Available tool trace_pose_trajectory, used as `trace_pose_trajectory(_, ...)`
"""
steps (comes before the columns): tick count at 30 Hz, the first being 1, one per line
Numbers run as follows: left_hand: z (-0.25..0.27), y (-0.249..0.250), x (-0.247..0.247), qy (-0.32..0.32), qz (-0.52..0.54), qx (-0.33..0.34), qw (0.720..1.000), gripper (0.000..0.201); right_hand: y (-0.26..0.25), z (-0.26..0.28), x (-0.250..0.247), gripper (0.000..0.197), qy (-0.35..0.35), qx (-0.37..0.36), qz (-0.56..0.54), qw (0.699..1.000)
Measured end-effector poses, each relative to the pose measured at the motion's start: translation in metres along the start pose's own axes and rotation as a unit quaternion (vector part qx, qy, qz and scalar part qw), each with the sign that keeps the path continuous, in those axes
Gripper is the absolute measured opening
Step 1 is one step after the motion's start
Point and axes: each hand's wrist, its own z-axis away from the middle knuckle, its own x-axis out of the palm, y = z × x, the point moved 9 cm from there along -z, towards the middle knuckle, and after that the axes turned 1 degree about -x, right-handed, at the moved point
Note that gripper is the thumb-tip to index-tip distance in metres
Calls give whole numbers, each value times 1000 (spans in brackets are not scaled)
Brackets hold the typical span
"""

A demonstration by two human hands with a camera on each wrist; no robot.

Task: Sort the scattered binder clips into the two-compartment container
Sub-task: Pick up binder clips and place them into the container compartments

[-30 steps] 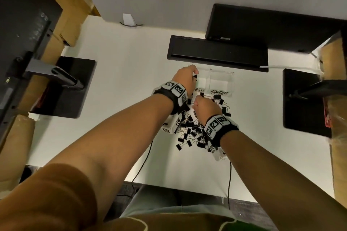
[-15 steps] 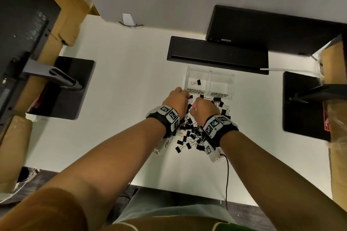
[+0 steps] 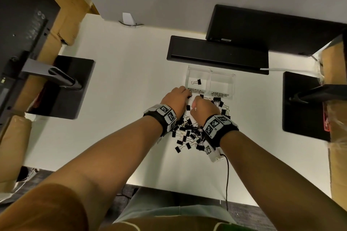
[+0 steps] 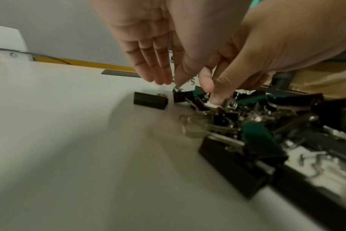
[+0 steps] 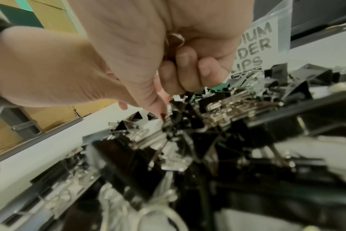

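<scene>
A pile of black binder clips (image 3: 189, 133) lies on the white table in front of the clear two-compartment container (image 3: 211, 71). One small clip (image 3: 197, 81) lies in the left compartment, labelled small; the compartment labelled medium (image 5: 255, 40) looks bare. My left hand (image 3: 185, 93) is at the pile's far left edge. Its fingers (image 4: 160, 73) point straight down, and one fingertip touches a small clip's wire handle (image 4: 177, 89). My right hand (image 3: 203, 108) hovers over the pile (image 5: 207, 132), fingers curled around a clip's wire handles (image 5: 174, 39).
A lone clip (image 4: 150, 102) lies just left of the pile. A black bar (image 3: 216, 52) sits behind the container. Black monitor bases stand at left (image 3: 62, 88) and right (image 3: 304, 105). A cable (image 3: 227, 174) runs from the right wrist over the near table edge.
My left hand came back from over the small compartment to the pile's edge, and a clip now lies in that compartment. The right hand has stayed over the pile.
</scene>
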Motion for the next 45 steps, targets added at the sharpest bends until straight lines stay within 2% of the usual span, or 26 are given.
trace_pose_trajectory(3,0,2,7,-32,-49,11,998,65,-2,4,-3,28,12,-18,-37,999)
trace_pose_trajectory(7,3,-2,8,-43,-75,5,996,71,-9,6,-2,30,22,-55,-23,998)
trace_pose_trajectory(12,4,-6,1,-1,-72,-21,997,47,-5,8,-6,29,17,-37,-38,998)
trace_pose_trajectory(18,6,-3,2,-5,-72,-15,997,36,-6,-6,-77,21,93,-15,-156,983)
trace_pose_trajectory(20,5,-3,1,-8,-65,-20,998,37,-13,-17,-102,21,106,-23,-123,986)
trace_pose_trajectory(23,6,-5,0,-10,-6,-50,999,39,-26,-34,-109,23,64,-33,-35,997)
trace_pose_trajectory(27,5,3,-14,37,72,-37,996,18,-32,-42,-92,24,41,-53,10,998)
trace_pose_trajectory(30,1,8,-36,79,111,-36,990,13,-21,-39,-89,30,67,-48,-61,995)
trace_pose_trajectory(34,-13,11,-57,126,152,-43,979,12,1,-17,-107,22,157,-34,-167,973)
trace_pose_trajectory(36,-22,9,-59,130,158,-56,977,14,13,-1,-107,19,175,-16,-215,961)
trace_pose_trajectory(39,-29,7,-57,119,155,-71,978,20,18,21,-83,20,140,-18,-227,964)
trace_pose_trajectory(45,-7,10,-51,108,137,-27,984,29,-8,61,5,17,-32,-104,-113,988)
